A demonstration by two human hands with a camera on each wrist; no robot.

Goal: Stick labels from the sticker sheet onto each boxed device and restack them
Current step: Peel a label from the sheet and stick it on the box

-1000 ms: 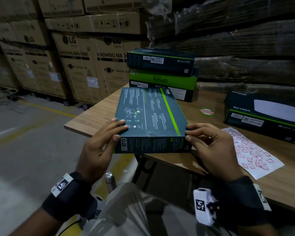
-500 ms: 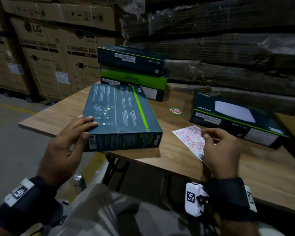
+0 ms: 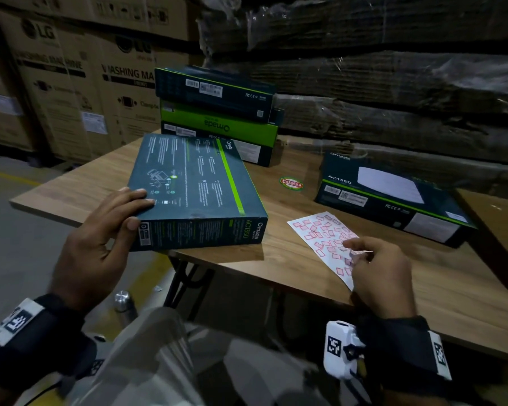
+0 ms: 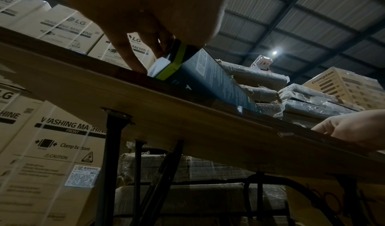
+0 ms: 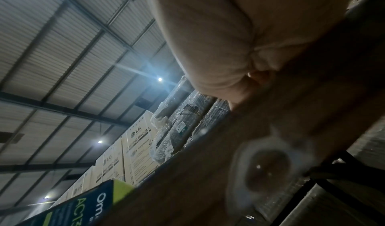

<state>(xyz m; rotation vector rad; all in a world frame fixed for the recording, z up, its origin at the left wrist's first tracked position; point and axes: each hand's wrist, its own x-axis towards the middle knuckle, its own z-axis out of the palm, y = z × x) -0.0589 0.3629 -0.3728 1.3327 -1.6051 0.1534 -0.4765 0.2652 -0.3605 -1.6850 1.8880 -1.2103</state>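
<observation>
A dark teal device box point(image 3: 194, 183) with a green stripe lies face down at the table's near left edge. My left hand point(image 3: 135, 210) grips its near left corner, fingers on top and thumb on the side face; the left wrist view shows that corner point(image 4: 172, 64) in the fingers. To its right the white sticker sheet point(image 3: 317, 230) of red-outlined labels lies flat. My right hand point(image 3: 352, 250) rests on the sheet's near right part, fingers curled and pinching at it; the fingertips hide what they hold. Two more boxes are stacked point(image 3: 217, 112) at the back; another box point(image 3: 387, 194) lies at the right.
The wooden table point(image 3: 276, 259) carries a round red-and-green logo sticker point(image 3: 291, 183) at its middle. Large washing-machine cartons point(image 3: 71, 83) stand behind on the left, wrapped cardboard piles point(image 3: 393, 83) behind on the right. A steel bottle point(image 3: 123, 303) stands on the floor below.
My right hand left the box's near right corner, went right to the sticker sheet and now lies curled over it. My left hand stays on the box's corner.
</observation>
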